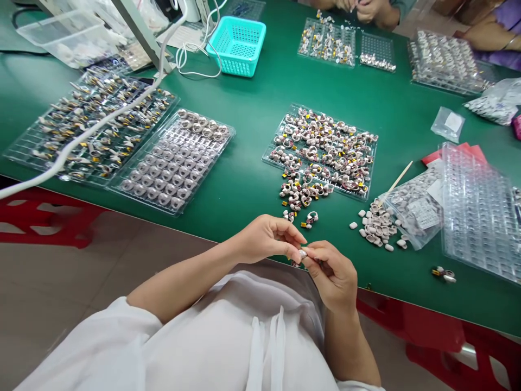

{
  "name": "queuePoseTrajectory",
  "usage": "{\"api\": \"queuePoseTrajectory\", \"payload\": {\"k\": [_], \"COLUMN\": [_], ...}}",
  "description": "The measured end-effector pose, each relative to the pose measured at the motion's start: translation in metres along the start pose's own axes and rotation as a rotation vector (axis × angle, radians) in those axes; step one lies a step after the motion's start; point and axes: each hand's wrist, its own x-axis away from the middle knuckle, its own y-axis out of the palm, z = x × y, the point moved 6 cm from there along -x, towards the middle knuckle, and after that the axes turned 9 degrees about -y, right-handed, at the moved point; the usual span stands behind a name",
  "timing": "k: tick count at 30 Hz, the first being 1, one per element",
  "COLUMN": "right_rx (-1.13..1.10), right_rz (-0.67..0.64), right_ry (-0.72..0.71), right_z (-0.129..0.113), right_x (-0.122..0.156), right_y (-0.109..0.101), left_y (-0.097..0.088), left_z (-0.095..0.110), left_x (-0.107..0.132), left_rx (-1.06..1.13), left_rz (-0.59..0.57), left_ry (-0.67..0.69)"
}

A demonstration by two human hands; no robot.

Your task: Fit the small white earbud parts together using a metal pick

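One whitish part [303,253] is pinched between left hand [271,239] and right hand [334,272] at the bench [228,212] edge. Yellow-tabbed assemblies [302,196] lie loose beside a clear plastic tray [270,161].

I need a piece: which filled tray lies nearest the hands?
The middle tray, beyond the left hand and right hand, with a loose heap at its near edge; other filled trays lie farther left or across the table.

Green table [268,89], viewed from where I am standing: a broad tray [26,145] and a narrower tray [204,169] are lying side by side at left; a teal basket [235,66] is sitting beyond; loose yellow-tabbed parts [299,191] are lying just before a central tray [272,161]; pale caps [376,227] are lying beside a plastic bag [423,212] at right.
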Motion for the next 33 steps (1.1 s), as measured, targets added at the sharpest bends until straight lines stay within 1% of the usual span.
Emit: {"api": "queuePoseTrajectory", "payload": {"k": [6,11,15,18,21,24,26,29,31,33], "right_rx": [-0.069,-0.072,0.004,0.146,0.348,0.478,0.496,0.477,0.457,0.442], "right_rz": [-0.001,-0.047,-0.071,-0.063,-0.066,-0.092,-0.128,-0.188,-0.218,-0.244], "right_ry": [-0.021,-0.011,0.059,0.042,-0.077,-0.252,-0.360,-0.496,-0.551,-0.574], "right_z": [-0.003,-0.002,0.001,0.000,-0.006,-0.015,-0.020,-0.028,-0.033,-0.036], "right_x": [-0.004,-0.003,-0.003,-0.004,-0.006,-0.008,-0.010,-0.014,-0.017,-0.021], "right_y": [0.004,0.003,-0.002,-0.008,-0.013,-0.013,-0.013,-0.011,-0.011,-0.010], "left_y": [0.004,0.004,0.000,-0.004,-0.006,-0.004,-0.002,-0.002,-0.003,0.000], "left_z": [0.000,-0.005,-0.008,-0.006,-0.002,-0.001,-0.001,0.005,0.013,0.017], "left_x": [0.001,-0.001,-0.004,-0.004,-0.002,0.001,0.003,0.006,0.007,0.007], "left_rx": [0.016,0.033,-0.060,-0.159,-0.185,-0.168,-0.193,-0.327,-0.412,-0.430], "left_rz": [-0.088,-0.136,-0.154,-0.118,-0.064,-0.064,-0.098,-0.121,-0.109,-0.150], "left_ry": [-0.007,-0.085,-0.130,-0.101,-0.051,-0.052,-0.066,-0.039,0.003,0.012]}}
